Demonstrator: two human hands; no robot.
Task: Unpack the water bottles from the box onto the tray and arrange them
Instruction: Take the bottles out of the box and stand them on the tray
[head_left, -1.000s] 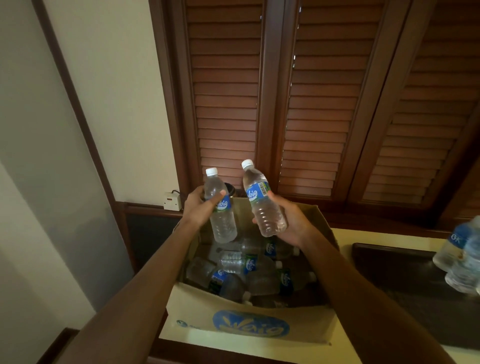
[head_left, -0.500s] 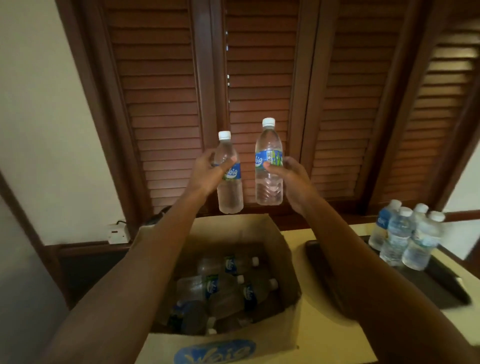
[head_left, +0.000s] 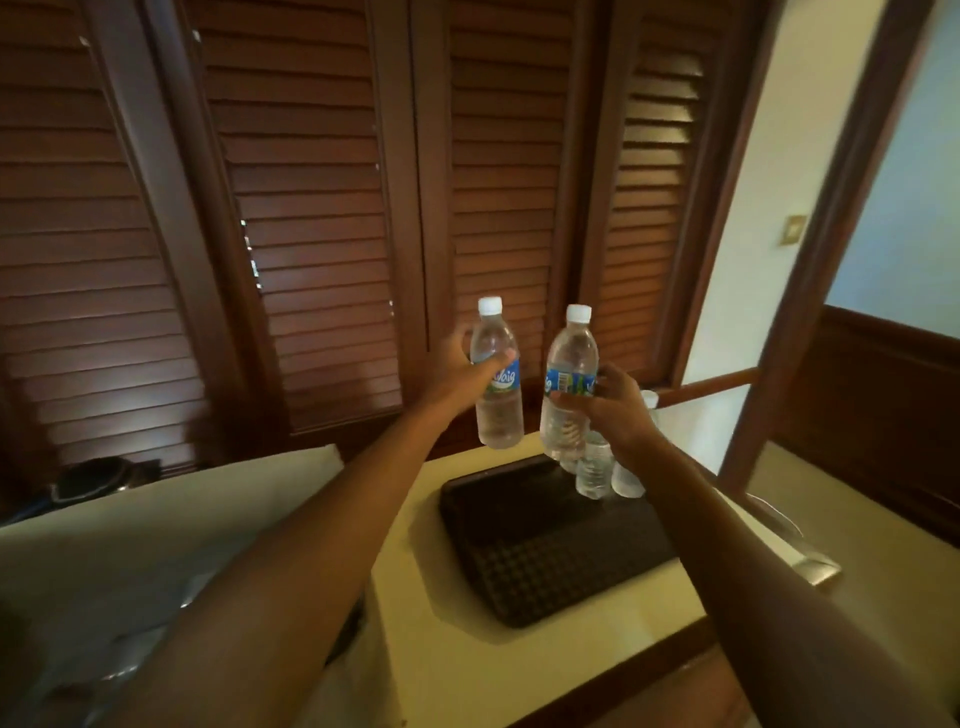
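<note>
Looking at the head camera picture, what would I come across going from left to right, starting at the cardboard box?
Cardboard box flap → left hand → the bottle it holds → bottle in the right hand → right hand → light switch on the wall. The dark tray lies below the hands.

Head camera looks forward and down, close over the tray (head_left: 545, 561).

Looks like a hotel or guest room, can't be certain. Dark wood louvered doors (head_left: 322, 218) across the back wall, matching wood trim, cream walls, brass switch plate (head_left: 794, 229). Cream counter (head_left: 457, 660) carries a dark woven tray (head_left: 545, 561) stocked with small water bottles (head_left: 595, 467).
</note>
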